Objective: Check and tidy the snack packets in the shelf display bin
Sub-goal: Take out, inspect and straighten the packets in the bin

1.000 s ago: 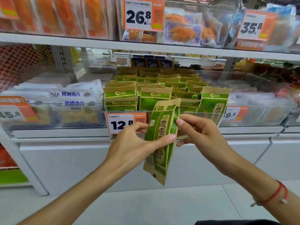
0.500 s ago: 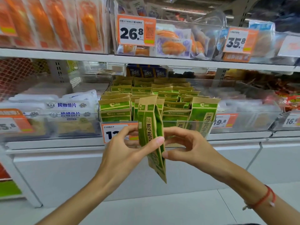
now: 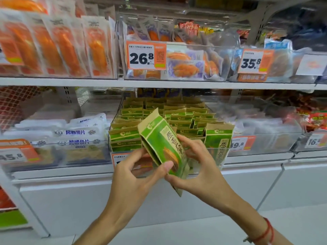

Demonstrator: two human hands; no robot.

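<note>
Green packet (image 3: 161, 147) tilted before bin (image 3: 215, 157) front edge, clear of it | left hand (image 3: 136, 174) and right hand (image 3: 200, 167) pinch it | earlier edge-on, now face-up

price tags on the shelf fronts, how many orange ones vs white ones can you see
Orange price tags: 6, reading 26.8, 35.8, 45.8, 9.8, and one mostly hidden behind the hands, plus a second strip under 35.8
White tags: 2, one blank-looking, one reading 16
Total: 8
</note>
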